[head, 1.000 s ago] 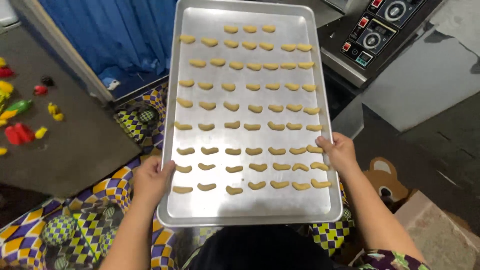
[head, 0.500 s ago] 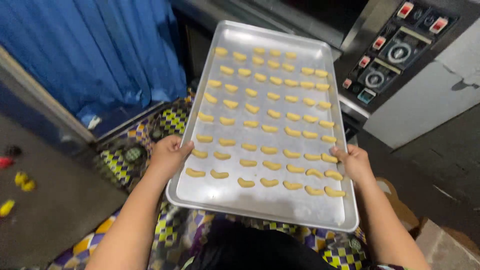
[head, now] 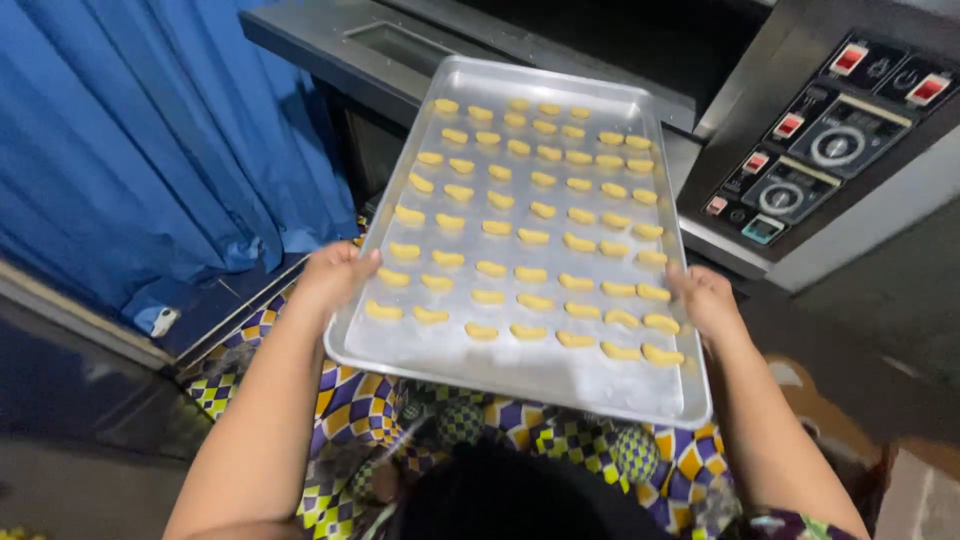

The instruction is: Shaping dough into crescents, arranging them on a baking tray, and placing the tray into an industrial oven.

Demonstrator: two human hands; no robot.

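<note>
Hand [head: 335, 275] fingers hidden under tray [head: 560, 375]

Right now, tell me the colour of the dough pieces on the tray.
Yellow dough pieces on the silver tray, head view.

A dark oven opening [head: 600, 40] gapes just beyond the tray's [head: 520, 385] far edge. A control panel [head: 830, 150] flanks the right; a blue curtain [head: 150, 150] hangs left.

A metal baking tray [head: 600, 385] fills the centre of the frame, rows of small yellow crescent-shaped dough pieces [head: 530, 237] on it. The left hand [head: 335, 277] grips its left edge, the right hand [head: 708, 300] its right. Blue curtain [head: 130, 150] hangs at upper left; oven control panel [head: 820, 140] sits upper right.
</note>
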